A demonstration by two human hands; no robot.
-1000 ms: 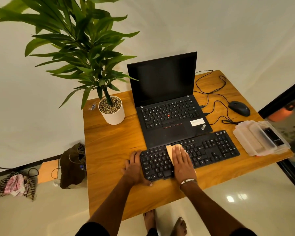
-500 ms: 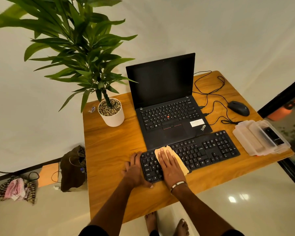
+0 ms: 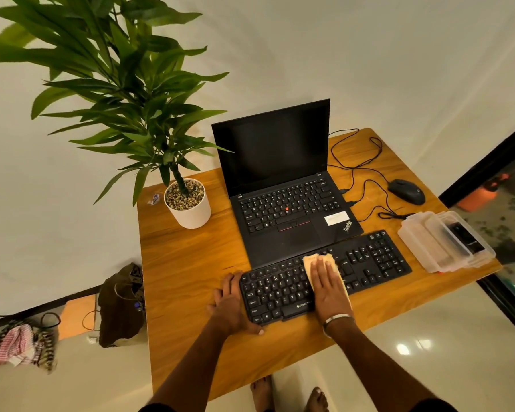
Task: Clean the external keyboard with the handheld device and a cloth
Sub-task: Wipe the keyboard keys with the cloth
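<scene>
Keyboard [image 3: 324, 281]: lower centre of frame on worktop [image 3: 191, 263], long axis left-right | right hand [image 3: 329, 289] flat, pressing cloth [image 3: 318, 261] mid-board; unwiped keys lie rightward | left hand [image 3: 231, 304] spread, bracing left end.

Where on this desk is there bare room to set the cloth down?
Bare wood lies between the white plant pot, the laptop and the left hand, and along the near edge below the keyboard. The right side is crowded: mouse, cables, plastic container.
</scene>
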